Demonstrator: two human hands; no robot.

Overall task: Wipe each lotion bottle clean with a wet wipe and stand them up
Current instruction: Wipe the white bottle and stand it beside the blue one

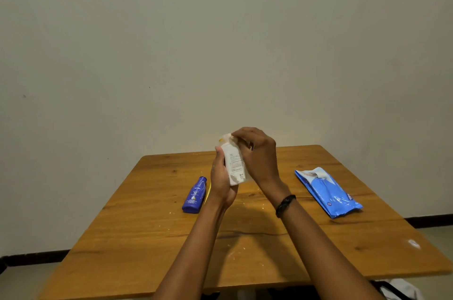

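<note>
Curling round the lower half of the white bottle (235,165), my left fingers (219,152) hold it clear of the table (147,238). The bottle is nearly upright, with its cap end tipped a little to the left. My right fingers (241,134) are bent over that cap end and pinch what looks like a wet wipe (226,138) against it, though blur hides most of the wipe. So the left hand (221,181) steadies from below and the right hand (257,152) works from above, along the bottle's long axis.

I judge the wiping is at the top, with standing the bottle up yet to come.

The blue bottle (195,195) lies flat just left of my left wrist, its long axis running away from me with the cap at the far end. It is nearer the left hand. A yellow sliver (208,193) shows between them, but I cannot tell what it is. The wipes pack (327,192) lies well apart on the right.
</note>
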